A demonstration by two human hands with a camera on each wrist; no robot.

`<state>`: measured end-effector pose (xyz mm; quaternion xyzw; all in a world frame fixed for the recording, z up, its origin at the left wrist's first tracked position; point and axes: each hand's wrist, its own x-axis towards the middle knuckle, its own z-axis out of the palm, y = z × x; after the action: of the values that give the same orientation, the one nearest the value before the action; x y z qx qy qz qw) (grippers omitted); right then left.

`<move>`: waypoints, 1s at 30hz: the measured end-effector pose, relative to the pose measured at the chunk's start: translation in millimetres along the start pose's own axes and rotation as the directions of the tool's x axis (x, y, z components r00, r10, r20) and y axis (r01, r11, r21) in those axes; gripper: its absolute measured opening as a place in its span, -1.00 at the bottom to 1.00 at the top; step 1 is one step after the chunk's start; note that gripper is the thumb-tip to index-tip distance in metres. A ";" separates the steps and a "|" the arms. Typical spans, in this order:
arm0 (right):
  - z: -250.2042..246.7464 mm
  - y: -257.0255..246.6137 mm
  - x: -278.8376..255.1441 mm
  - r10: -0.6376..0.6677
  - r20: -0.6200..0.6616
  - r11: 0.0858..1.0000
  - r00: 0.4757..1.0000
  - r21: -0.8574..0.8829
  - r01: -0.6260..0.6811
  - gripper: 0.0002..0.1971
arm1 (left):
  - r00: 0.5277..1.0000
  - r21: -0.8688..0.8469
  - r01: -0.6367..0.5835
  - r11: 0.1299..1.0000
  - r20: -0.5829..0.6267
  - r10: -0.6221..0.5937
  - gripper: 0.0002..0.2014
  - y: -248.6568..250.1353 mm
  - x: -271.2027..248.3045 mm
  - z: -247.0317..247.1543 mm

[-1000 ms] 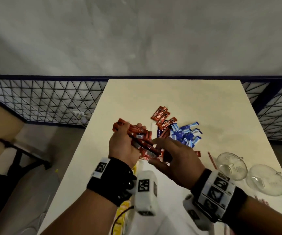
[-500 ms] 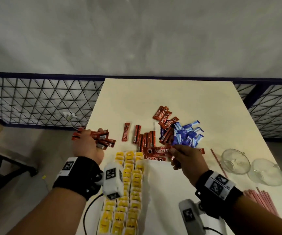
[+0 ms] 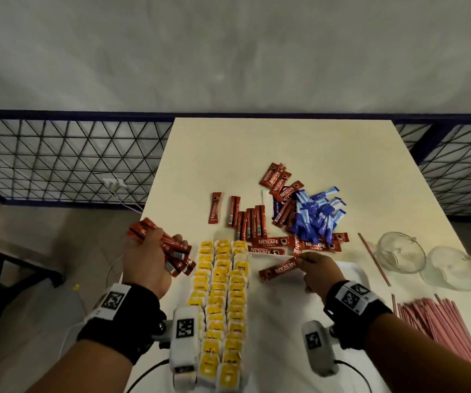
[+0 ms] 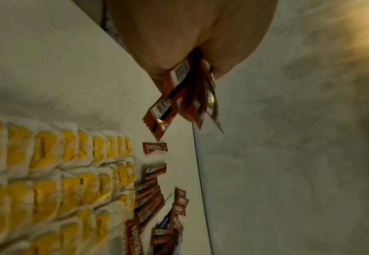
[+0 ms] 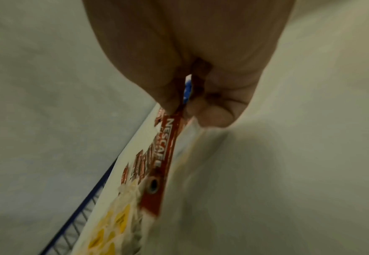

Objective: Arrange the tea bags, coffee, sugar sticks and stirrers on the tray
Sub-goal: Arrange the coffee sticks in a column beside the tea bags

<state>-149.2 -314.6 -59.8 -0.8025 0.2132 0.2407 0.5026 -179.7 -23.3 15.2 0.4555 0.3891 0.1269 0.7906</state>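
My left hand [image 3: 155, 256] grips a bundle of red coffee sticks [image 3: 169, 249] [image 4: 185, 96] just past the table's left edge. My right hand [image 3: 312, 265] pinches one end of a single red coffee stick [image 3: 278, 268] [image 5: 163, 155] above the white tray [image 3: 350, 272]. Yellow tea bags [image 3: 223, 293] [image 4: 48, 172] lie in three rows on the tray's left side. More red coffee sticks [image 3: 249, 221] lie loose on the table beyond the tray, beside a pile of blue sugar sticks [image 3: 315, 214]. Pink stirrers [image 3: 438, 321] lie at the right.
Two clear glass bowls [image 3: 401, 251] [image 3: 452, 268] stand at the table's right edge. One loose stirrer [image 3: 373, 258] lies left of them. A blue wire-mesh railing [image 3: 64, 160] runs behind the cream table [image 3: 257, 143], with a drop to the floor on the left.
My hands have come apart: the left carried the bundle out to the left, the right picked one coffee stick off the table and drew it back over the tray.
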 end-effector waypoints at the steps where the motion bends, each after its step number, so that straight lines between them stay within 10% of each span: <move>1: -5.5 -5.1 -1.6 -0.053 0.019 0.998 0.998 -0.039 0.054 -0.82 | 0.999 0.063 -0.014 0.998 0.051 0.010 -0.92 0.9 -4.1 1.4; 3: -14.3 -18.3 -6.3 -0.212 0.087 0.936 0.973 -0.266 0.228 -0.79 | 0.987 0.184 -0.053 0.982 0.162 0.023 -0.92 1.7 -14.6 7.2; 6: -14.2 -35.9 -9.9 -0.297 0.360 0.503 0.884 -0.728 0.466 -0.72 | 0.970 0.260 -0.076 0.963 0.245 0.010 -0.98 1.0 -29.4 18.2; 10: 9.0 -42.3 -10.0 -0.305 0.510 0.165 0.804 -0.804 0.572 -0.63 | 0.965 0.274 -0.074 0.959 0.262 -0.001 -0.99 -4.1 -37.4 21.1; 15: -26.2 -33.3 -13.2 -0.457 0.275 0.471 0.846 -0.732 0.493 -0.74 | 0.945 0.319 -0.119 0.940 0.327 0.009 -0.95 -3.9 -40.2 11.3; 22: -63.6 22.0 -36.9 -0.210 0.427 0.253 0.879 -0.845 0.471 -0.72 | 0.932 0.398 -0.148 0.905 0.362 -0.006 -0.96 -20.9 -43.9 8.7; 30: -8.0 9.1 -4.1 -0.401 0.392 0.388 0.828 -0.746 0.541 -0.78 | 0.942 0.425 -0.146 0.893 0.336 -0.006 -0.99 -23.3 -44.2 -3.7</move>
<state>-156.4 -325.1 -60.6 -0.9474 -0.2023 0.2172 0.1198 -215.4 -58.4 17.2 0.6524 0.2536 -0.0139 0.7140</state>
